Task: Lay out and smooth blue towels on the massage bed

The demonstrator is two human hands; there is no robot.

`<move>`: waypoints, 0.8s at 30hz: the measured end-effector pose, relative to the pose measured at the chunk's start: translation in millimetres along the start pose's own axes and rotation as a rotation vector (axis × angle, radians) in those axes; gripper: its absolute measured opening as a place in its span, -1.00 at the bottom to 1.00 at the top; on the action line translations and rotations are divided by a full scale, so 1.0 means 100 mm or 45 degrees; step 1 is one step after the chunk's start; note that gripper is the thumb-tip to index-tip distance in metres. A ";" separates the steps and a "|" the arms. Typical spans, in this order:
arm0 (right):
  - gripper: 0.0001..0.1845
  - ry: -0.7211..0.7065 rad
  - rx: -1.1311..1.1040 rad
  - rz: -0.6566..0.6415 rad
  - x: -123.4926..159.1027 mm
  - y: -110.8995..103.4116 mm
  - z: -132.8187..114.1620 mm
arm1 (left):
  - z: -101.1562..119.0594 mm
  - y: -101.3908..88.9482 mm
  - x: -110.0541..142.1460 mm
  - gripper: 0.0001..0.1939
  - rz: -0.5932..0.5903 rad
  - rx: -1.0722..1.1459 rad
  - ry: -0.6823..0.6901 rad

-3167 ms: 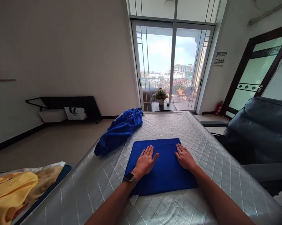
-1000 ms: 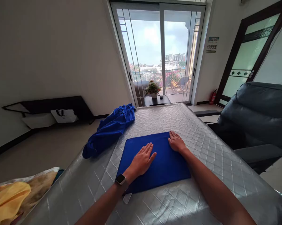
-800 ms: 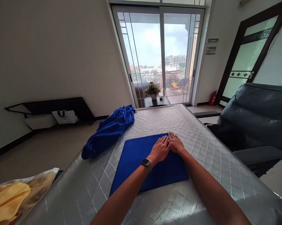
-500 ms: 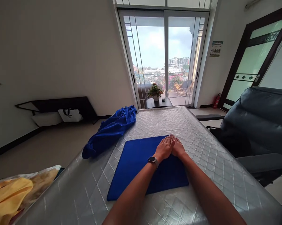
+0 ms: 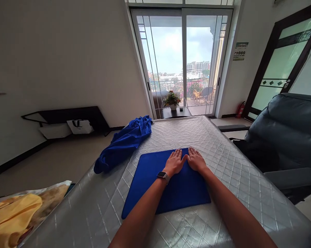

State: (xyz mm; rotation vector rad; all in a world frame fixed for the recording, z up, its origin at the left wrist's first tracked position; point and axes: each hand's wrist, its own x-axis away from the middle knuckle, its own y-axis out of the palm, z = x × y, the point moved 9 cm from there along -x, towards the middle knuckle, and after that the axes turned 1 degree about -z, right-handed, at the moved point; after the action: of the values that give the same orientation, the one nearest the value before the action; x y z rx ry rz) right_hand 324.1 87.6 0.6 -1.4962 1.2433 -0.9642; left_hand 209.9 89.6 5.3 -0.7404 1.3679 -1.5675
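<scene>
The left hand [image 5: 174, 163] and right hand [image 5: 196, 160] lie flat with open fingers, not gripping, near the far edge of the folded blue towel [image 5: 186, 193], and quilted silver cover [image 5: 235, 165] spreads around it.

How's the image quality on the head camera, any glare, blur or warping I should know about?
In the head view, the sliding glass door is the brightest area, its sky pale but clouds still visible; the quilted silver cover shows a soft sheen near the bottom; wide-angle distortion tilts the walls; the left hand and right hand look reasonably sharp.
</scene>
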 end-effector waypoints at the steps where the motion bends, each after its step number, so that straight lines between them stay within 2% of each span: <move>1: -0.29 0.006 -0.005 0.000 0.00 -0.01 0.00 | -0.06 -0.01 0.01 -0.22 0.003 -0.004 -0.014; 11: -0.26 0.009 -0.016 -0.013 0.01 -0.02 0.00 | -0.47 -0.12 0.19 -0.19 -0.031 -0.027 -0.078; 16: -0.27 0.013 -0.020 -0.024 0.02 -0.02 -0.01 | -0.68 -0.18 0.28 -0.26 -0.039 -0.038 -0.075; 24: -0.26 0.008 0.006 -0.016 0.02 -0.02 -0.01 | -1.18 -0.28 0.45 -0.21 -0.009 -0.080 -0.162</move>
State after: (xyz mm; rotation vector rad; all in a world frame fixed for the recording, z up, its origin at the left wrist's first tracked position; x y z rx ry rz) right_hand 324.3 85.5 3.0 -1.4997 1.2371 -0.9802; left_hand 81.0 99.2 2.1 -0.8698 1.3270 -1.4625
